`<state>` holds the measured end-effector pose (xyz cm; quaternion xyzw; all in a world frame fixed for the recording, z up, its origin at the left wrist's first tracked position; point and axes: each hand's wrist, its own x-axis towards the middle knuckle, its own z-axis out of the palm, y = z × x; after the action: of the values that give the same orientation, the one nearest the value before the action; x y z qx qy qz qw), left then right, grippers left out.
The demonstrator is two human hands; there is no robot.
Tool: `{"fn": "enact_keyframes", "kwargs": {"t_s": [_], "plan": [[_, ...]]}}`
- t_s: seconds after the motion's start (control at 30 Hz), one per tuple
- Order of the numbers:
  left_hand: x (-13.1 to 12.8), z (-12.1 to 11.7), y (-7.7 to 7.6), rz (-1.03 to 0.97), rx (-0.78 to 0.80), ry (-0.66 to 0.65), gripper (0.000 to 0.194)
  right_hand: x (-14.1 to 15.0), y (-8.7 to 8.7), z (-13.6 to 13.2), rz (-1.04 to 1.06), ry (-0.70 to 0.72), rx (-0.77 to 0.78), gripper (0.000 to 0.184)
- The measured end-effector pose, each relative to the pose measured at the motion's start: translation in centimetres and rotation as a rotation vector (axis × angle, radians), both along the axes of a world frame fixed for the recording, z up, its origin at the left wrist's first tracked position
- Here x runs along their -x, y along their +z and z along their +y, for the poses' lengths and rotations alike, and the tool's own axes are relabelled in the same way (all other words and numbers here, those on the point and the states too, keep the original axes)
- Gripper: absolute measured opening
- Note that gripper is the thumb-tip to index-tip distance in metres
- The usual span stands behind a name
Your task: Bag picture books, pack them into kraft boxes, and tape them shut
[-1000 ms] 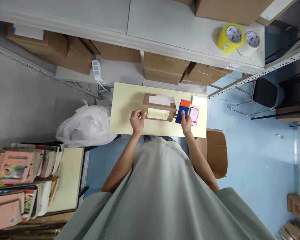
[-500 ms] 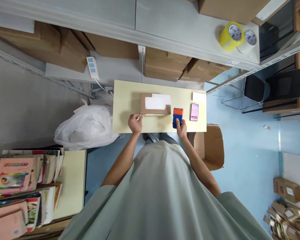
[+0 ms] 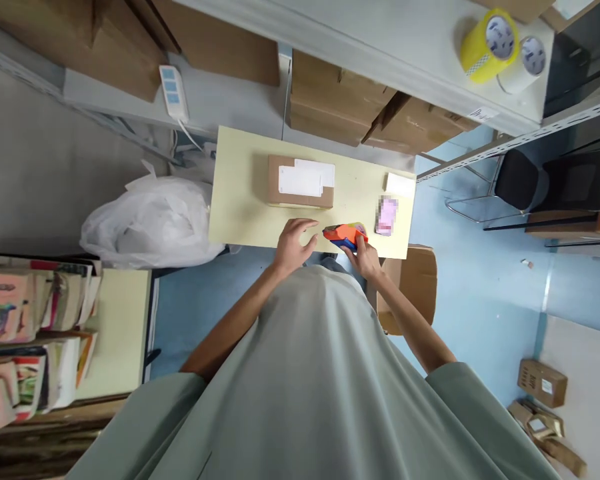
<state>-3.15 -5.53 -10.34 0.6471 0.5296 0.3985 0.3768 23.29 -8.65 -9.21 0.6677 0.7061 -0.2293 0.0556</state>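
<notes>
My right hand grips a red and blue tape dispenser, with part of a tape roll showing at its far side. The dispenser is turned sideways over the near edge of the pale yellow table. My left hand is empty, its fingers apart and curved toward the dispenser without touching it. Behind the hands, a small brown cardboard box with white labels on top rests on the table. A phone, its screen blurred out, lies right of the dispenser.
A white slip or small box sits at the table's right end. Above, a shelf holds tape rolls. White plastic bags bulge at the left, near stacked books. An open carton stands below the table's right side.
My left hand has let go of the box's near left edge and moved right. My right hand has turned the dispenser on its side. Earlier, the box was tipped back to rest labels-up.
</notes>
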Motion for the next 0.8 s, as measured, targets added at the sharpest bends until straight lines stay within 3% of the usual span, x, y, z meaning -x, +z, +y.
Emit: {"fn": "enact_keyframes", "kwargs": {"t_s": [0.13,0.47,0.67,0.8], "plan": [[-2.6,-0.8,1.0,0.056,0.002,-0.039,0.025,-2.3,0.2,0.8,-0.004,0.128,0.012,0.049],[-6.7,-2.5,0.8,0.105,0.085,0.003,0.023,-6.8,-1.0,1.7,0.1,0.272,0.089,0.052],[-8.4,-3.3,0.8,0.123,0.11,0.019,0.025,-8.7,-1.4,2.2,0.169,0.366,0.091,0.053],[-8.8,-3.4,1.5,0.128,0.115,0.01,0.027,-9.8,-1.8,2.5,0.181,0.456,0.046,0.058]]}}
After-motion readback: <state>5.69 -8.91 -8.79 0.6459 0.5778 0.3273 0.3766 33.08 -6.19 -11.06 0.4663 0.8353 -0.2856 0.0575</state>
